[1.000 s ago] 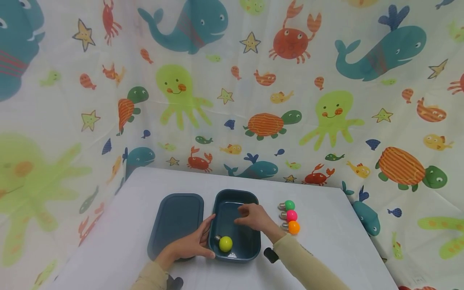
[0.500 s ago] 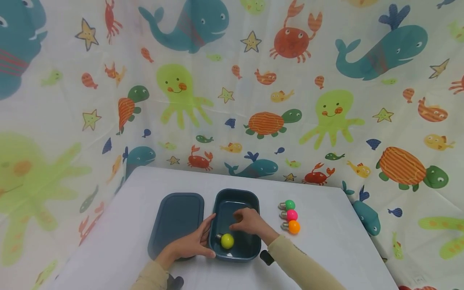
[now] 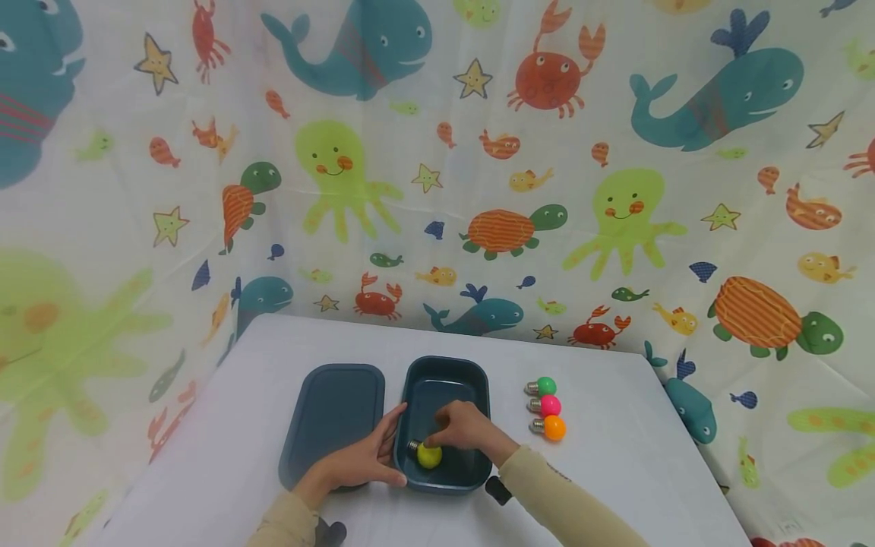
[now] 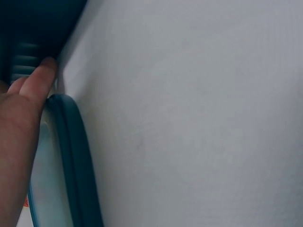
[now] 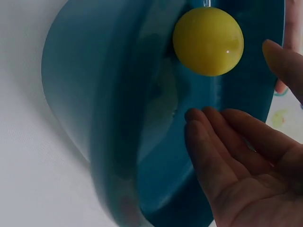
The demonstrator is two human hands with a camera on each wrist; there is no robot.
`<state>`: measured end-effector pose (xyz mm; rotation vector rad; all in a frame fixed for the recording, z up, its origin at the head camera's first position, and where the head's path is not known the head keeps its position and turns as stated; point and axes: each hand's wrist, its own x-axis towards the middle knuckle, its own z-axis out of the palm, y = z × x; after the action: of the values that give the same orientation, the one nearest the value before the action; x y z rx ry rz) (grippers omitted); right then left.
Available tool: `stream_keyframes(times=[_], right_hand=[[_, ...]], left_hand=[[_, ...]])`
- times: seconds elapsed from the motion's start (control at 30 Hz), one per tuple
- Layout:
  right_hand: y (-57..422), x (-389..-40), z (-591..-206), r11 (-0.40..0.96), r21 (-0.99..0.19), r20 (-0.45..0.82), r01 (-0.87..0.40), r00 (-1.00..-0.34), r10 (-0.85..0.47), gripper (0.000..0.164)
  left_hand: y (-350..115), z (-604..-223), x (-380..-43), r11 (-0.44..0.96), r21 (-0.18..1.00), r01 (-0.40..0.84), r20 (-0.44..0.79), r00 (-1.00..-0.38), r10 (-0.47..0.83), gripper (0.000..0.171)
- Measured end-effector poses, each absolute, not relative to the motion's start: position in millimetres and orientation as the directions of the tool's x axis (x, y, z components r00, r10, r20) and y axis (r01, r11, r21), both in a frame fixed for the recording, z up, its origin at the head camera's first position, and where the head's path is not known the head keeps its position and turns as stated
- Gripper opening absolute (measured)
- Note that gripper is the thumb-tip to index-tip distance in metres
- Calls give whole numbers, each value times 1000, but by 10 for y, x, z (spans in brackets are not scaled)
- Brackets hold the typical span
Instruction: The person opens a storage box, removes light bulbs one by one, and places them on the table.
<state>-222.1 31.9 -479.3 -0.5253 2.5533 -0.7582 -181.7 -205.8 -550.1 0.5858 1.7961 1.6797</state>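
Note:
A yellow light bulb (image 3: 429, 457) with a metal screw base lies in the near left part of a dark blue-green box (image 3: 447, 488). My right hand (image 3: 465, 427) reaches into the box just over this bulb. In the right wrist view, thumb and fingers stand apart, a small gap away from the yellow bulb (image 5: 208, 42), with nothing between them. Against the outer left wall of the box rests my left hand (image 3: 358, 462), its fingers extended along the side and its thumb by the near corner. The left wrist view shows only part of this hand (image 4: 21, 127).
Left of the box lies a flat lid (image 3: 335, 414) of matching colour, partly under the left forearm. To the right, a green bulb (image 3: 547, 387), a pink bulb (image 3: 551, 406) and an orange bulb (image 3: 555, 428) form a column on the white table (image 3: 615, 471). A printed curtain hangs behind.
My right hand has moved left and nearer, down to the yellow bulb. The bulb shifted slightly in the box at first. The left hand stays against the box.

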Motion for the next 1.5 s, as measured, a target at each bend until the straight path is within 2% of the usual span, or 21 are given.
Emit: stream_keyframes(times=[0.43, 0.97, 1.3, 1.5], right_hand=[[296, -2138, -4904, 800, -534, -328, -275, -805, -495, 39], [264, -2082, -4924, 774, -571, -334, -273, -784, -523, 21], [304, -2096, -4925, 759, -581, -279, -295, -804, -526, 24], [350, -2135, -4941, 755, -579, -238, -306, -823, -516, 32]], left_hand=[[-2047, -5509, -1806, 112, 991, -75, -131, -721, 681, 113], [-2031, -5465, -1793, 121, 990, -71, -134, -725, 676, 112], [-2039, -5466, -1784, 130, 988, -89, -153, -730, 666, 111], [-2035, -5462, -1781, 139, 987, -84, -155, -738, 657, 112]])
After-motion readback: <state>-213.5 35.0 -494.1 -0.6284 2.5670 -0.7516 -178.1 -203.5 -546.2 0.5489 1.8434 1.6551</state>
